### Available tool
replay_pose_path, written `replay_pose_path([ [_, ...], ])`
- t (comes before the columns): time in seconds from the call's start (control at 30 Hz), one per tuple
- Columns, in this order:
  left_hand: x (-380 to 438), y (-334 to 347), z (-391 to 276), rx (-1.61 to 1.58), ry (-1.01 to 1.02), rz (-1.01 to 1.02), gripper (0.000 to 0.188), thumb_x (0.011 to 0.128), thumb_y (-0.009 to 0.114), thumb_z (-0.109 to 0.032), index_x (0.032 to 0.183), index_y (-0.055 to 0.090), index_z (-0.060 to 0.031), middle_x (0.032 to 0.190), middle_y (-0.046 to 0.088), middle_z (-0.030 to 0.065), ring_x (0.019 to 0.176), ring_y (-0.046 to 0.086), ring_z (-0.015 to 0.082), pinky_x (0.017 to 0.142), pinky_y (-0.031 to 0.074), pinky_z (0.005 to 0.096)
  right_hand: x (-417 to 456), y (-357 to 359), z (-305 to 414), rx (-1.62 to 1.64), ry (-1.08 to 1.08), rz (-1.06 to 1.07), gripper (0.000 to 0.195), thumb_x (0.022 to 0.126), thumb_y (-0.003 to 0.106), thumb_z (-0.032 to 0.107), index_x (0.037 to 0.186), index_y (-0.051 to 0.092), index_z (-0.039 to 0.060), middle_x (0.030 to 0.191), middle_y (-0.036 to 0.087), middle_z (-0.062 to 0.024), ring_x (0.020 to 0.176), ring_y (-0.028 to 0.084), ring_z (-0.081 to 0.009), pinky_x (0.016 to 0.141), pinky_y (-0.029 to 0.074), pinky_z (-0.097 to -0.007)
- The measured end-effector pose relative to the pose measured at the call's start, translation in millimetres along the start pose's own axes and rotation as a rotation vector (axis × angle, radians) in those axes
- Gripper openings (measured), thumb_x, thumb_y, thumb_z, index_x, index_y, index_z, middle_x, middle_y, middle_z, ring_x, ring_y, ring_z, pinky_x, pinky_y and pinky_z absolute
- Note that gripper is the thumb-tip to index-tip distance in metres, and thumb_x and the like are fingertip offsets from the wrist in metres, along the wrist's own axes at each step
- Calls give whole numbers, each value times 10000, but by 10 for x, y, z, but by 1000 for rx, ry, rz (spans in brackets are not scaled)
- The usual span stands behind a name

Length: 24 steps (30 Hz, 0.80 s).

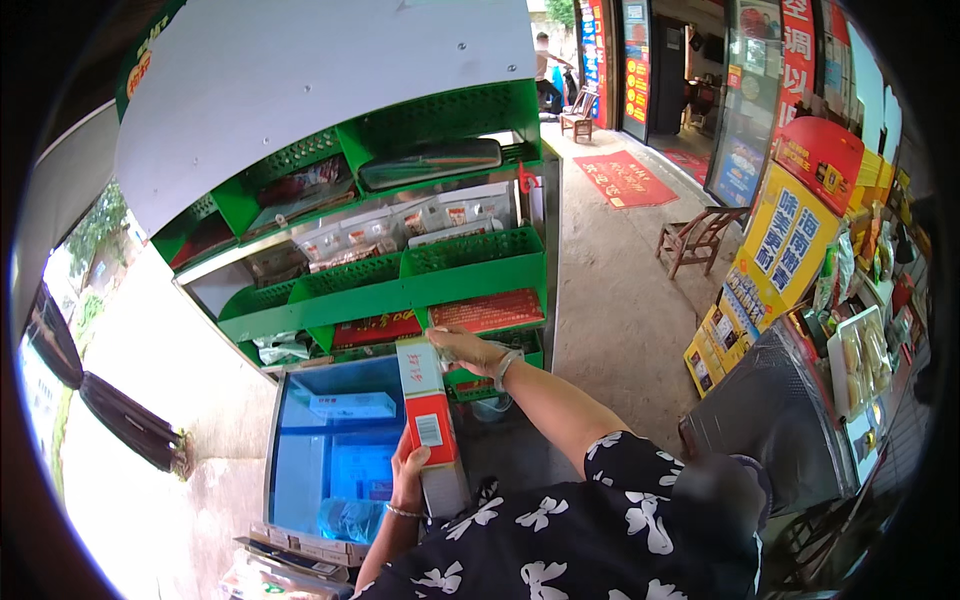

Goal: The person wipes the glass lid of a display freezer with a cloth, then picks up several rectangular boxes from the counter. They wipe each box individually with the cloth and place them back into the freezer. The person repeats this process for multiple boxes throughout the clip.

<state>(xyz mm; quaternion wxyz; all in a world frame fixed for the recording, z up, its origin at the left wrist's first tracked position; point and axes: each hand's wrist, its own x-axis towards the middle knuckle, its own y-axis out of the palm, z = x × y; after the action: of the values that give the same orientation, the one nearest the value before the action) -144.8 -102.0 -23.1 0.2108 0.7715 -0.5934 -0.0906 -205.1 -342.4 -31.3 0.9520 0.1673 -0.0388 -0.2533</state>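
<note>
My left hand (409,469) grips the near part of a long white-and-red carton (424,382), thumb across its side. The carton stands tilted away from me, and a barcode label shows on its red part. At its far upper end is my right hand (469,351), fingers bent beside the carton's edge; whether they hold it cannot be told. Just beyond, the green perforated shelf bins (480,259) hold clear packets (427,217) and flat red packs (487,309). Left of the carton is a blue-lined display case (300,465) with a light box (352,406) inside.
A white panel (322,90) tops the shelf unit. To the right are a low wooden chair (697,240), a red mat (626,180) and a yellow poster board (784,225). A dark-covered table (772,405) carries a tray of packets (861,360). Farther off is a person (546,71).
</note>
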Motion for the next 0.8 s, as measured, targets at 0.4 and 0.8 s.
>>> replay_pose_path([
  [0.4,181,-131,-153,-82,99,-270,488,832,483,-173,1289,392,-30,1124,560,109,950,581,190,800,479,300,111,687,45,520,-35,112,278,928,457,355,1017,551,109,950,594,-10,872,570,-140,806,453,-327],
  [0.8,331,-623,-111,-142,222,-513,405,857,503,-107,1256,470,-50,1093,578,106,877,596,206,730,495,301,-212,980,-899,-59,-100,126,253,913,501,317,1034,564,104,938,577,6,852,529,-113,771,437,-280],
])
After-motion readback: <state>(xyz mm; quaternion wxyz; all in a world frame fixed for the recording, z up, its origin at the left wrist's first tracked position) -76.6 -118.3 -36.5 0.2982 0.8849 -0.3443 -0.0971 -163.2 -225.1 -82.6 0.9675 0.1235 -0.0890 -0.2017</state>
